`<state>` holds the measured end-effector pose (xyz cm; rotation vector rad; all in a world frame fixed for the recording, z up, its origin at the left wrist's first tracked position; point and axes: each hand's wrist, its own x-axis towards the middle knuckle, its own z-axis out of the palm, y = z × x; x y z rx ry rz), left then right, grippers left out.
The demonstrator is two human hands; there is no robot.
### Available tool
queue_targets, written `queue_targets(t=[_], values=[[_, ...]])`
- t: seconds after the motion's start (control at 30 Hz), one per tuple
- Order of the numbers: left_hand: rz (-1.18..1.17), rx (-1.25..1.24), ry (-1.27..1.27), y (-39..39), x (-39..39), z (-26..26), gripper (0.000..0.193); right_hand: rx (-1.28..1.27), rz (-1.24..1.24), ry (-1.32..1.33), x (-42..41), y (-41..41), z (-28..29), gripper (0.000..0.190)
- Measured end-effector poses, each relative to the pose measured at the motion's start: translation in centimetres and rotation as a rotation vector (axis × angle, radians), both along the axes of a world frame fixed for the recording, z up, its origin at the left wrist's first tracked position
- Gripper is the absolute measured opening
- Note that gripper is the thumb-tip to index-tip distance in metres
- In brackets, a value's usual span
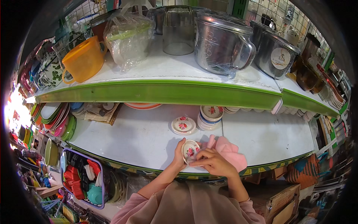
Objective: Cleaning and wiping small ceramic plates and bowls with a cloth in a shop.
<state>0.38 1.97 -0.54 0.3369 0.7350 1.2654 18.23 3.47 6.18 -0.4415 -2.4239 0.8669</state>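
My left hand (pixel 179 154) grips a small white floral dish (pixel 190 150) by its rim, tilted above the front of the lower shelf. My right hand (pixel 211 163) holds part of a pink cloth (pixel 230 154) against the dish's lower right side; the rest of the cloth spreads to the right over the shelf. Behind the dish, a low stack of similar floral dishes (pixel 183 125) rests on the shelf. Just right of that stands a taller stack of floral dishes (pixel 210 119), with a blue-rimmed one among them.
The green-edged upper shelf (pixel 159 91) overhangs the back, holding an orange plastic cup (pixel 84 60), a glass jar (pixel 178 36) and a lidded steel mug (pixel 221 44). Colourful plates (pixel 60 120) lie at the left. Below are a purple-rimmed basket (pixel 103 182) and a cardboard box (pixel 282 200).
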Motion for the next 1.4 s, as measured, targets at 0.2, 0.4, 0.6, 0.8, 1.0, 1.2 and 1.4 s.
queue_targets(t=[0.2, 0.4, 0.6, 0.8, 1.0, 1.2, 1.4], values=[[-0.028, -0.007, 0.028, -0.2, -0.1, 0.1, 0.069, 0.136, -0.061, -0.154, -1.0, -1.4, 0.8, 0.043], [-0.076, 0.054, -0.021, -0.4, -0.7, -0.1, 0.067, 0.105, -0.046, -0.322, 1.5, -0.8, 1.1, 0.04], [-0.056, 0.082, 0.035, -0.5, 0.3, -1.6, 0.058, 0.096, -0.284, 0.015, -0.2, 0.0, 1.8, 0.048], [0.09, 0.162, 0.022, -0.5, 1.0, -1.0, 0.042, 0.512, -0.54, -0.074, -4.2, -1.2, -0.8, 0.056], [0.04, 0.091, 0.033, -0.6, 0.3, -2.4, 0.046, 0.496, -0.545, -0.329, -3.7, -2.9, -0.9, 0.046], [-0.013, 0.135, -0.079, -0.6, 0.0, -1.3, 0.052, 0.139, -0.328, -0.103, -1.5, -0.9, 0.5, 0.041], [-0.034, 0.051, -0.005, -0.6, 0.2, -0.5, 0.057, 0.17, -0.406, -0.027, -3.7, -1.7, -0.1, 0.041]])
